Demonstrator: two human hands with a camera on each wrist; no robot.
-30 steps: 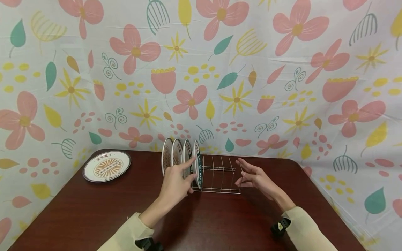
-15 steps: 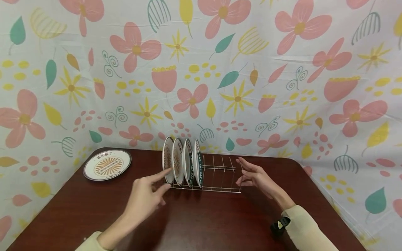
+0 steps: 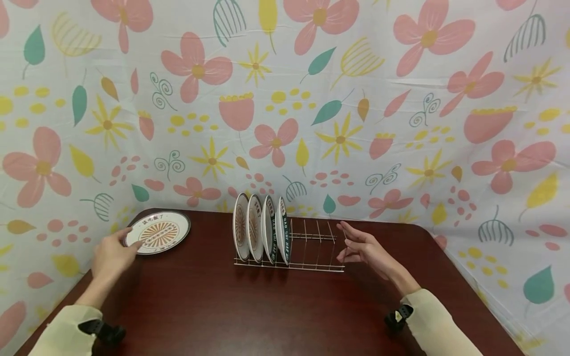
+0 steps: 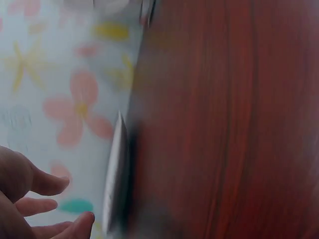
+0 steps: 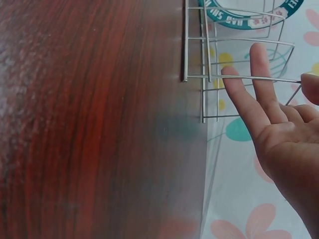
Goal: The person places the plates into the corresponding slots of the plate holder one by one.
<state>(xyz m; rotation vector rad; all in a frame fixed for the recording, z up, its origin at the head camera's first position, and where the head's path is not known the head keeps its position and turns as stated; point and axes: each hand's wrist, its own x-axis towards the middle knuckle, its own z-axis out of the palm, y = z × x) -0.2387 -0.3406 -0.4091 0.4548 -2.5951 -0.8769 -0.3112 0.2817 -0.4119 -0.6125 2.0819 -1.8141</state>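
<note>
A white plate (image 3: 159, 232) with an orange sunburst and dark rim lies flat at the table's back left. My left hand (image 3: 113, 254) is over its left front edge, thumb and fingers spread; in the left wrist view the fingers (image 4: 47, 184) look apart from the plate's edge (image 4: 115, 174). A wire dish rack (image 3: 311, 268) stands at the back middle. Several plates stand upright in its left part, two orange-patterned and two green-rimmed, such as the rightmost plate (image 3: 282, 232). My right hand (image 3: 367, 252) holds the rack's right end wire, thumb on one side and fingers (image 5: 244, 99) on the other.
The dark red wooden table (image 3: 249, 311) ends at a flower-printed cloth (image 3: 276, 99) hanging behind and along its sides. The rack's right slots hold no plates. Black wrist straps (image 3: 398, 317) sit over the sleeves.
My left hand has moved from the plates in the rack leftward to the flat plate. The right hand has stayed at the rack's right end. The racked plates stand where they were.
</note>
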